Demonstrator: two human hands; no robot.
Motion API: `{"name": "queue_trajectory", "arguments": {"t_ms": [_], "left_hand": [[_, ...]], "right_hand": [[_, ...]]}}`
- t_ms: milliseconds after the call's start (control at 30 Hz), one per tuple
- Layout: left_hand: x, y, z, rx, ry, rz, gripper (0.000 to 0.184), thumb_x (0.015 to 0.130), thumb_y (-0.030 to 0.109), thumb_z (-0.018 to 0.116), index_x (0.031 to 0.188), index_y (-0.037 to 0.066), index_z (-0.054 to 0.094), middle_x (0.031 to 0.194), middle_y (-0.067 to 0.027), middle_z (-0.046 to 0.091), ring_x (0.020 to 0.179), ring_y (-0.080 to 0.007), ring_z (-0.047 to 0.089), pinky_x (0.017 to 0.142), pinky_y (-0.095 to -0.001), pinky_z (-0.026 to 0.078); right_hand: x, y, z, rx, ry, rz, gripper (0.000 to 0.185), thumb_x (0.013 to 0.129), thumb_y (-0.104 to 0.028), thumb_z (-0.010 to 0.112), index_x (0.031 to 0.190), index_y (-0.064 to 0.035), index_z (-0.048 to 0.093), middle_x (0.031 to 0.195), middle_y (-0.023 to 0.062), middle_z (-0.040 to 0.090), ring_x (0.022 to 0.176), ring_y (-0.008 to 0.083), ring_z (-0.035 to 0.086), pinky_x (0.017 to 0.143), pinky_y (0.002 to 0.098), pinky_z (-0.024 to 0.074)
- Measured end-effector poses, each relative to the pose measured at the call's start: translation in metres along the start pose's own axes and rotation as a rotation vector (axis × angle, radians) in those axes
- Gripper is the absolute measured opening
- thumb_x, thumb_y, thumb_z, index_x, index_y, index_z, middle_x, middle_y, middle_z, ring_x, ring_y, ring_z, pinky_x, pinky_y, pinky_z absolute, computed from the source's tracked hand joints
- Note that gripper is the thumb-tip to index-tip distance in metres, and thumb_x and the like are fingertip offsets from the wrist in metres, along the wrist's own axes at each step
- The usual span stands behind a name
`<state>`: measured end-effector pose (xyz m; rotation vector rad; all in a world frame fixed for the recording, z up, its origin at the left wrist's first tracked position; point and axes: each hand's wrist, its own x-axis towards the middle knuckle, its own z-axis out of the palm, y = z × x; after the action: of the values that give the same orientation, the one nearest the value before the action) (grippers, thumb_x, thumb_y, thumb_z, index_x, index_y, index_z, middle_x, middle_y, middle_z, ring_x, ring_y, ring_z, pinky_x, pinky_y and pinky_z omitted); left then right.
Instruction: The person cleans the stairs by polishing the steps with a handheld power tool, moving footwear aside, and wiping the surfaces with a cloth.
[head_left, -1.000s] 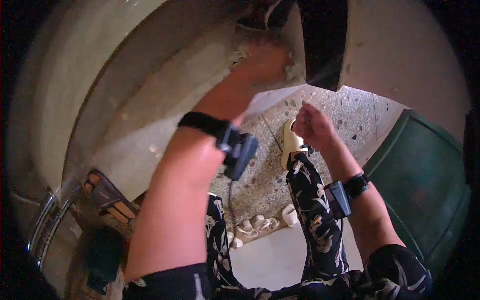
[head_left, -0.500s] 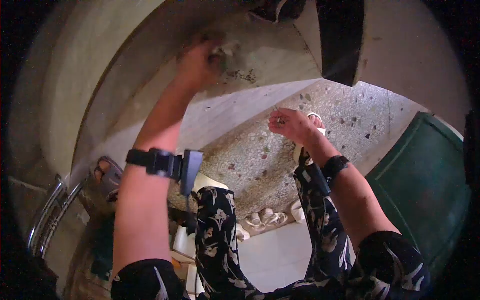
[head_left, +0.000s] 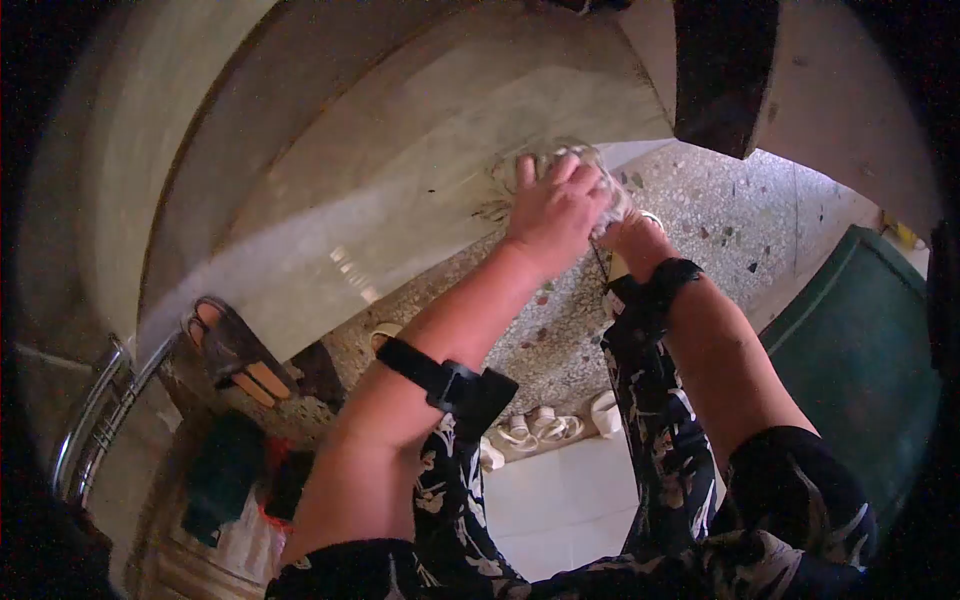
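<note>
My left hand (head_left: 560, 212) presses a crumpled pale cloth (head_left: 606, 190) at the front edge of a pale stone slab (head_left: 400, 180), its fingers spread over the cloth. Small dark bits (head_left: 492, 210) lie on the slab beside this hand. Just right of it and lower, my right hand (head_left: 638, 240) is at the slab's edge, beside the cloth. Its fingers are hidden by the cloth and my left hand, so what it holds cannot be seen.
Below is a speckled floor (head_left: 560, 320) with white sandals (head_left: 540, 426). A dark sandal (head_left: 235, 345) and chrome tubes (head_left: 100, 420) are at the left. A green panel (head_left: 860, 350) stands at the right. A dark upright (head_left: 725, 70) is beyond the slab.
My left hand has swept the cloth from the slab's far left toward the right front edge, close to my right hand. My right hand has shifted slightly right, its fingers now hidden.
</note>
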<state>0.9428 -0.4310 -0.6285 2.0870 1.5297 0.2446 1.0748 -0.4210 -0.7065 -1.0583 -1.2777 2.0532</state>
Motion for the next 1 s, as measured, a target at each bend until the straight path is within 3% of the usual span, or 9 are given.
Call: {"name": "queue_trajectory", "arguments": {"t_ms": [167,300,367,533,633,767,867,933,1000], "left_hand": [[-0.041,-0.037,-0.042,-0.129,0.384,-0.105,0.023,0.065,0.007,0.05,0.085,0.011,0.061,0.092,-0.0052,0.055,0.093,-0.0239,0.047,0.079,-0.0441,0.033],[-0.103,-0.115,-0.039,-0.319,0.532,-0.473,0.028,0.062,0.003,0.05,0.089,0.005,0.058,0.096,-0.015,0.053,0.091,-0.0301,0.048,0.075,-0.041,0.039],[-0.118,-0.137,-0.004,0.152,0.675,-0.766,0.028,0.064,0.008,0.054,0.092,0.005,0.056,0.1,-0.017,0.049,0.089,-0.0319,0.047,0.074,-0.0433,0.039],[-0.057,-0.028,0.023,0.062,0.451,-0.508,0.036,0.056,0.012,0.058,0.092,0.014,0.057,0.093,-0.0097,0.048,0.084,-0.0303,0.046,0.063,-0.0433,0.035],[-0.037,0.003,0.026,0.073,0.458,-0.502,0.032,0.059,0.014,0.056,0.091,0.015,0.057,0.094,-0.0042,0.047,0.085,-0.0265,0.045,0.063,-0.0437,0.034],[-0.051,0.0,0.019,-0.142,0.31,-0.279,0.029,0.059,0.009,0.056,0.087,0.013,0.059,0.097,-0.0053,0.048,0.089,-0.0278,0.046,0.072,-0.0449,0.036],[-0.091,-0.025,-0.019,-1.424,0.299,-0.414,0.039,0.065,-0.001,0.056,0.103,0.006,0.049,0.102,-0.0081,0.05,0.095,-0.0229,0.049,0.08,-0.0323,0.042],[-0.125,-0.064,-0.066,-1.561,0.492,-0.613,0.042,0.072,0.002,0.054,0.112,0.005,0.039,0.101,-0.0071,0.05,0.095,-0.0163,0.049,0.079,-0.0303,0.043],[-0.166,-0.13,-0.088,-1.678,0.574,-0.803,0.046,0.074,0.003,0.053,0.116,0.004,0.035,0.105,-0.009,0.049,0.094,-0.0161,0.05,0.081,-0.0289,0.042]], "right_hand": [[0.011,0.009,0.003,0.911,0.018,0.618,0.036,0.083,-0.028,0.045,0.109,-0.003,0.047,0.103,0.0129,0.054,0.091,0.0254,0.054,0.083,0.0405,0.0435],[0.01,0.001,0.015,0.847,-0.033,0.696,0.044,0.085,-0.034,0.036,0.107,0.0022,0.047,0.096,0.0163,0.056,0.086,0.0291,0.056,0.084,0.0452,0.042],[0.01,0.006,0.016,0.844,-0.06,0.702,0.044,0.085,-0.034,0.036,0.106,0.0024,0.048,0.097,0.0164,0.056,0.086,0.0295,0.056,0.083,0.0456,0.0419],[0.006,0.008,0.017,0.938,-0.107,0.704,0.041,0.081,-0.032,0.046,0.103,0.0026,0.049,0.095,0.0156,0.056,0.086,0.0289,0.056,0.082,0.041,0.0425],[0.002,0.028,-0.004,-0.543,-0.305,0.103,0.036,0.074,-0.024,0.06,0.101,-0.0014,0.051,0.095,0.0117,0.057,0.085,0.0245,0.056,0.078,0.0346,0.0437],[-0.014,0.029,-0.021,-0.54,-0.083,-0.071,0.034,0.064,-0.011,0.068,0.095,-0.0063,0.054,0.095,0.0063,0.058,0.085,0.0186,0.055,0.075,0.031,0.0439],[-0.004,-0.029,0.013,-0.868,-0.272,0.106,0.024,0.07,-0.014,0.063,0.087,-0.0015,0.053,0.087,0.0093,0.056,0.082,0.0215,0.053,0.075,0.0337,0.0436],[0.0,0.007,0.008,0.835,-0.094,0.773,0.017,0.077,-0.014,0.054,0.082,0.0018,0.051,0.081,0.0123,0.054,0.078,0.0245,0.053,0.074,0.0384,0.0439],[0.0,-0.002,0.026,0.787,-0.034,0.85,0.017,0.08,-0.015,0.048,0.08,0.0019,0.051,0.078,0.0128,0.053,0.076,0.0257,0.052,0.073,0.0385,0.0438]]}}
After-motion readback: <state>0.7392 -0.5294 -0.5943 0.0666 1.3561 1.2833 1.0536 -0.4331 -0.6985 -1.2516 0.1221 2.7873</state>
